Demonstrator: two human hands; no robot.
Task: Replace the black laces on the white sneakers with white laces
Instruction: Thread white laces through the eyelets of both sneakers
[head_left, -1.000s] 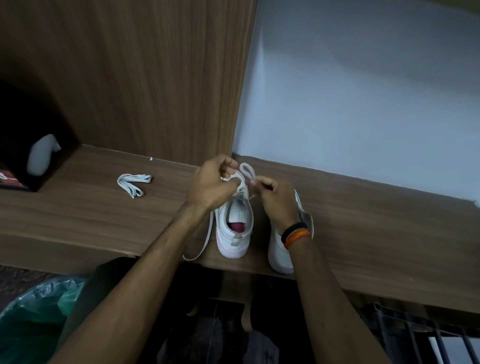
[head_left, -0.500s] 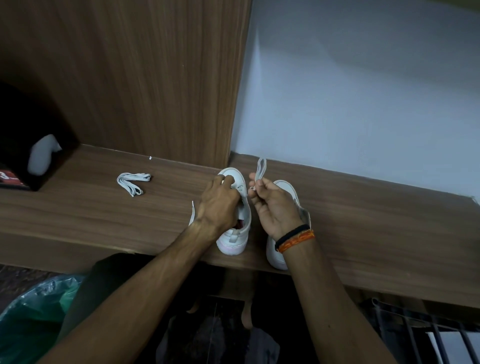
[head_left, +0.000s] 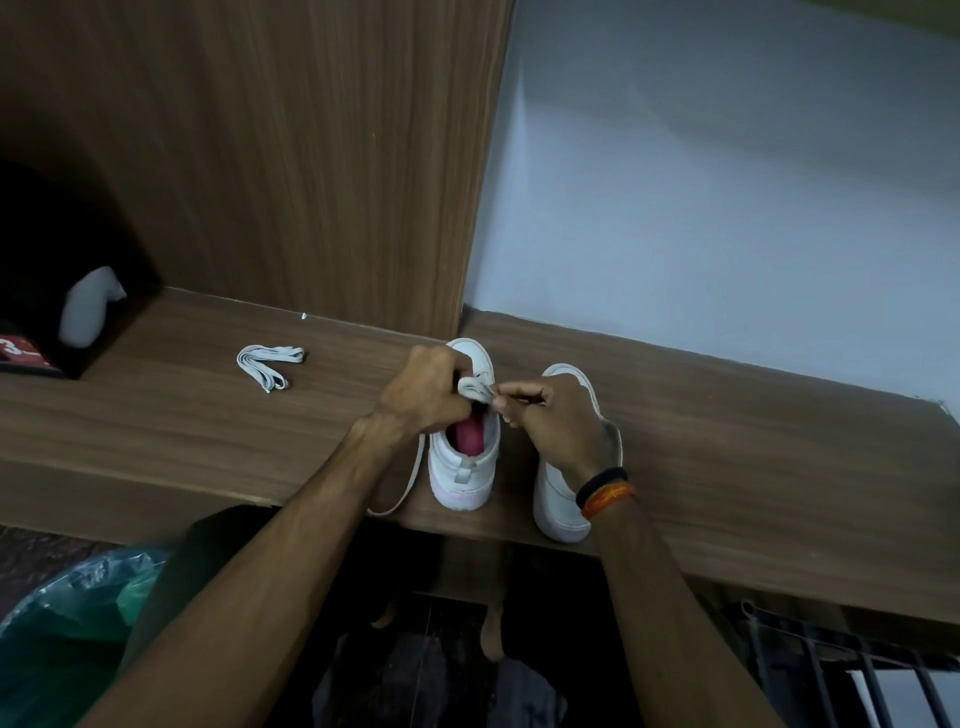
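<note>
Fingers of both the left hand (head_left: 423, 395) and the right hand (head_left: 553, 415) pinch a white lace (head_left: 475, 389) over the left sneaker (head_left: 464, 457) at frame centre. The right sneaker (head_left: 558, 499) stands just beside it on the counter (head_left: 727, 441). A spare lace (head_left: 267, 364) lies left of centre.

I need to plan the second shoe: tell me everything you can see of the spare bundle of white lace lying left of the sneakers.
The spare white lace is a flat, fabric-looking band folded into a loose bundle of several loops. It lies flat on the wooden shelf, well left of both sneakers, with no hand touching it. Its tips cannot be made out.
</note>
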